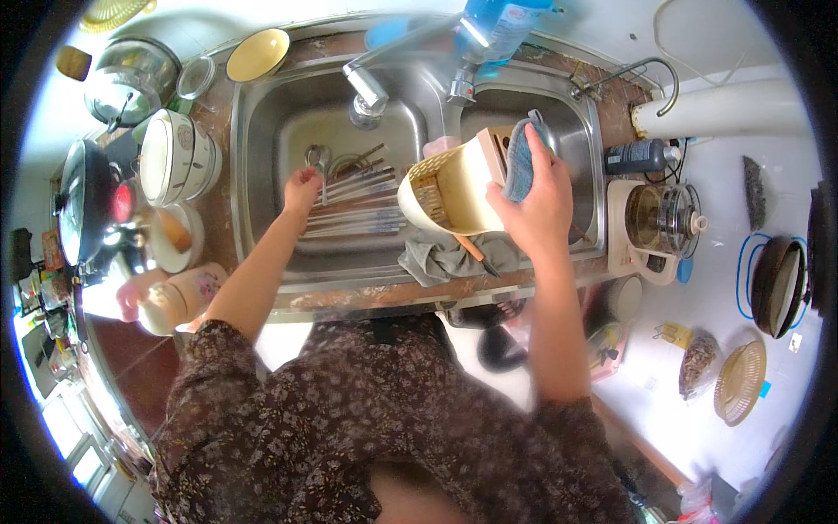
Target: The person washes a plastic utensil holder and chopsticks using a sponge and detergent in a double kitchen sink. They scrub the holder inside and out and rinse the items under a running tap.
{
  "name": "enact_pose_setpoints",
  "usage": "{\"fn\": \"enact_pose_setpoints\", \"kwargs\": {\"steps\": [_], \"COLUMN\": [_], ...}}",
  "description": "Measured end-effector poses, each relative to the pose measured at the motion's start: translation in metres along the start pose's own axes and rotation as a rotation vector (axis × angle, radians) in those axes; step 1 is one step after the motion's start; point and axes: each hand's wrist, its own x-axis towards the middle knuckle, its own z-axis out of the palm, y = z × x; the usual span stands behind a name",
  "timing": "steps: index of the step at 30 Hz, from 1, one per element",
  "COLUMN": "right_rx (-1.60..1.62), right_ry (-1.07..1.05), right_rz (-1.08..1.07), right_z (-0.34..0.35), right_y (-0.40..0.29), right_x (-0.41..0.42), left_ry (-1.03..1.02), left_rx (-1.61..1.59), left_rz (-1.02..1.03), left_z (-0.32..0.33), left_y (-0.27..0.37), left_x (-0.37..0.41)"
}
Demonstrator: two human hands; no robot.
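Note:
My left hand reaches into the left sink basin, at the near ends of several chopsticks and close to metal spoons. Whether its curled fingers grip any of them cannot be told. My right hand is shut on a blue-grey cloth, pressed to the slotted end of a cream plastic utensil holder. The holder lies tilted over the divider between the two basins. A grey rag hangs on the front rim, with an orange-handled tool over it.
The faucet reaches over the left basin. Behind it stands a blue bottle. Stacked bowls and a floral bottle stand left. A glass teapot and dark bottle are right.

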Motion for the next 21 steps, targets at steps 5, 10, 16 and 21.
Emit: {"fn": "enact_pose_setpoints", "kwargs": {"steps": [5, 10, 16, 21], "right_rx": [0.002, 0.002, 0.027, 0.048], "right_ry": [0.014, 0.067, 0.072, 0.077], "right_rz": [0.012, -0.014, 0.044, 0.068], "right_z": [-0.002, 0.001, -0.002, -0.004], "right_y": [0.003, 0.004, 0.005, 0.006], "right_x": [-0.002, -0.005, -0.012, -0.015], "left_ry": [-0.212, -0.350, -0.160, -0.061], "left_rx": [-0.019, -0.028, -0.080, -0.031], "left_rz": [0.106, 0.106, 0.296, 0.495], "left_z": [0.013, 0.033, 0.041, 0.048], "left_y": [0.016, 0.057, 0.089, 0.119], "left_x": [-0.026, -0.073, -0.067, -0.052]}}
